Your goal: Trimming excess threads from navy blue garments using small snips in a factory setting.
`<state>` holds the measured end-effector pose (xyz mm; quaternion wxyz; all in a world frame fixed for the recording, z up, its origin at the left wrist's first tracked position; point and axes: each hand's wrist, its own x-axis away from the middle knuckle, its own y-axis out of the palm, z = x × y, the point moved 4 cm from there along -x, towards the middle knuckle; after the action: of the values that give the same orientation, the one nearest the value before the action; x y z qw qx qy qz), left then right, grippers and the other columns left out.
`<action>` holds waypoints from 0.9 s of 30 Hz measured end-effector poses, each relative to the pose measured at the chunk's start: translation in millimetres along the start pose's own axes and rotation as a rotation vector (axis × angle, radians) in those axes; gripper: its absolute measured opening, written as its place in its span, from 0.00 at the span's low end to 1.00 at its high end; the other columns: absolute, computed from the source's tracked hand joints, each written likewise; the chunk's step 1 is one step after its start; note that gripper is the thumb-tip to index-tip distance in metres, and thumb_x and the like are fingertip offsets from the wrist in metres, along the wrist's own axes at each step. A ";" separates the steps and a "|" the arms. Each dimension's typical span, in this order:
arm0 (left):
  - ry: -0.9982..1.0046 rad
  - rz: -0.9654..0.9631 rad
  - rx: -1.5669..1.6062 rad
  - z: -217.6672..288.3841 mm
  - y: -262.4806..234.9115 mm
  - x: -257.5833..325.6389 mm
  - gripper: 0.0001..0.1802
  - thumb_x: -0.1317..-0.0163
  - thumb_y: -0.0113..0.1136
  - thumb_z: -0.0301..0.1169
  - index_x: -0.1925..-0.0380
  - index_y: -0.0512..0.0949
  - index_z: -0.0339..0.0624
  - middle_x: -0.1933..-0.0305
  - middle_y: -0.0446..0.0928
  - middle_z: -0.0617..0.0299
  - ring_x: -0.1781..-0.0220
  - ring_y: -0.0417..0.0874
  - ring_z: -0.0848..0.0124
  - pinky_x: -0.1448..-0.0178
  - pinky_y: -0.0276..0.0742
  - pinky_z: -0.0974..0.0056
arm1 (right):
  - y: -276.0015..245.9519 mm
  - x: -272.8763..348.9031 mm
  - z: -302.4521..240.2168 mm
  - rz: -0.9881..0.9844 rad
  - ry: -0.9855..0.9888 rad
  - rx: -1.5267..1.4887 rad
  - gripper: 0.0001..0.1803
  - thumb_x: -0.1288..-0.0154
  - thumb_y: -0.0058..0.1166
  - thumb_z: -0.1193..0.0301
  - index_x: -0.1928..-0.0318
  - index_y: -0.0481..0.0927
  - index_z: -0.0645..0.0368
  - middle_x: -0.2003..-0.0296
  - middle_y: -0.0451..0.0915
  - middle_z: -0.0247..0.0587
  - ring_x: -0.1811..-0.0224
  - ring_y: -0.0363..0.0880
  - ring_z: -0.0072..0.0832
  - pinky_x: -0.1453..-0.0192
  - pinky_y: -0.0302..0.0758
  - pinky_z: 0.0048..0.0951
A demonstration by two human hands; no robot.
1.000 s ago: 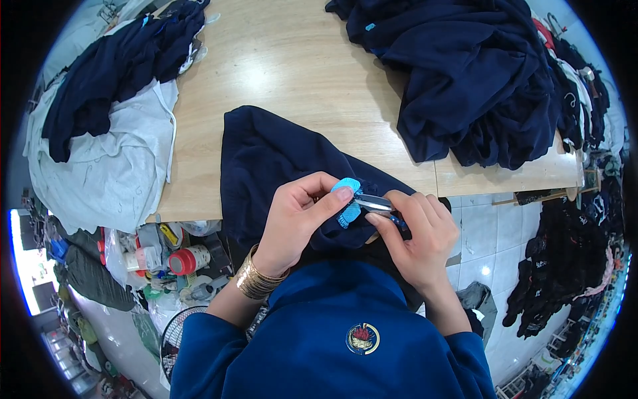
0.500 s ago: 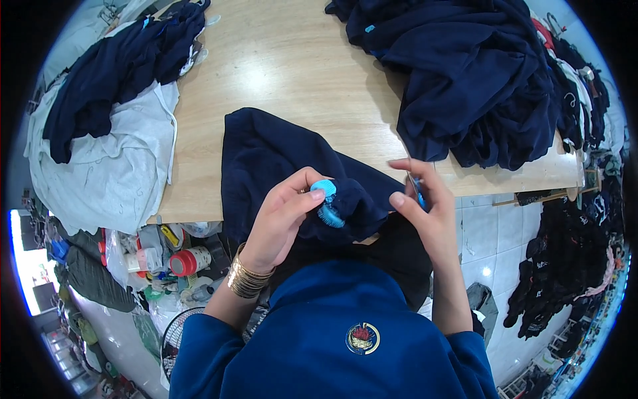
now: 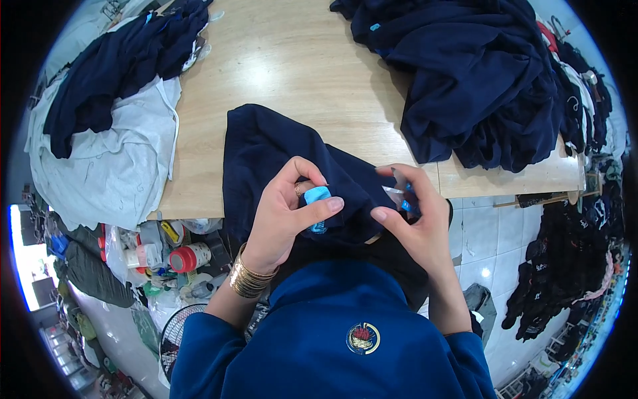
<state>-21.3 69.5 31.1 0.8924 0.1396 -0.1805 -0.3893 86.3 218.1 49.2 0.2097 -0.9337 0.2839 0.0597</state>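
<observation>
A navy garment (image 3: 272, 143) hangs over the table's near edge toward my lap. My left hand (image 3: 287, 209), with gold bangles at the wrist, pinches a light-blue patch (image 3: 317, 195) on this cloth between thumb and fingers. More light-blue stitching shows just below the thumb. To the right, my right hand (image 3: 422, 216) holds small thread snips (image 3: 395, 194) with metal blades and blue parts. Thumb and forefinger are apart, and the blades point toward the left hand without touching the patch.
A large heap of navy garments (image 3: 478, 80) covers the table's far right. Navy cloth (image 3: 126, 66) lies over white fabric (image 3: 126, 159) at the left. Below the table's left edge are a red-lidded jar (image 3: 186, 259) and a black wire basket (image 3: 174, 336). Dark clothes (image 3: 551, 259) lie at the right.
My left thumb has slid over the light-blue patch and turned it, hiding most of the stitching. My right hand has shifted slightly left and down, so the snips' blades now show.
</observation>
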 end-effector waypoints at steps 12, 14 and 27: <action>0.001 0.007 0.009 1.5 0.8 0.9 0.16 0.49 0.66 0.24 0.65 0.68 0.43 0.71 0.75 0.66 0.68 0.76 0.83 0.64 0.69 0.79 | -7.4 2.1 -15.0 -0.081 -0.238 0.604 0.21 0.49 0.61 0.51 0.58 0.78 0.48 0.76 0.67 0.28 0.70 0.65 0.23 0.60 0.51 0.33; 0.003 -0.008 0.003 1.7 2.5 0.3 0.16 0.49 0.66 0.24 0.65 0.68 0.43 0.71 0.75 0.66 0.68 0.75 0.83 0.65 0.69 0.79 | -9.5 2.9 -16.2 -0.057 -0.261 0.630 0.21 0.49 0.61 0.51 0.58 0.78 0.48 0.76 0.66 0.28 0.71 0.65 0.23 0.60 0.51 0.33; -0.003 0.017 -0.003 0.8 1.7 0.8 0.16 0.49 0.66 0.24 0.65 0.69 0.44 0.73 0.74 0.67 0.70 0.74 0.84 0.65 0.69 0.79 | -7.8 3.7 -17.0 -0.057 -0.273 0.626 0.20 0.49 0.61 0.53 0.59 0.79 0.49 0.76 0.67 0.27 0.71 0.65 0.23 0.60 0.51 0.33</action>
<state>-20.0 70.0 32.7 0.8957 0.1362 -0.1822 -0.3820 93.6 214.9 66.5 0.5238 -0.8151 0.2315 0.0879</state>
